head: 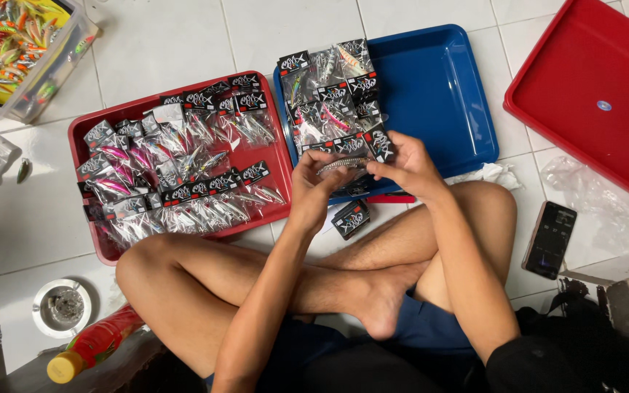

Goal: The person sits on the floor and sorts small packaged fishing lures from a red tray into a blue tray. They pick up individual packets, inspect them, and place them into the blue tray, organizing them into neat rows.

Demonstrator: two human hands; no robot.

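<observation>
The person sits cross-legged on a white tiled floor (183, 44). Both hands meet just above the near edge of a blue rectangular plastic tray (445, 94). The left hand (314, 182) is curled, fingers closed on one end of a slim silver fishing lure in a clear plastic sleeve (342, 165). The right hand (405, 166) is likewise closed, pinching the other end of the same sleeve near its black header card. The lure lies roughly level between the two hands; its finer detail is too small to resolve.

The blue tray's left half carries a stack of bagged lures with black header cards (333, 94); its right half is bare. Just beside it on the left, a red rectangular plastic tray (81, 138) holds rows of similar bagged lures (176, 175). One small black-carded packet (351, 218) lies on the floor under the hands.

A second red tray (591, 94) sits at upper right, apart from the hands. A dark smartphone (550, 239) lies by the right knee. A clear plastic tub of loose coloured lures (16, 51) stands at upper left. A red bottle with a yellow cap (92, 348) lies near the left knee, next to a round metal floor drain (62, 307).
</observation>
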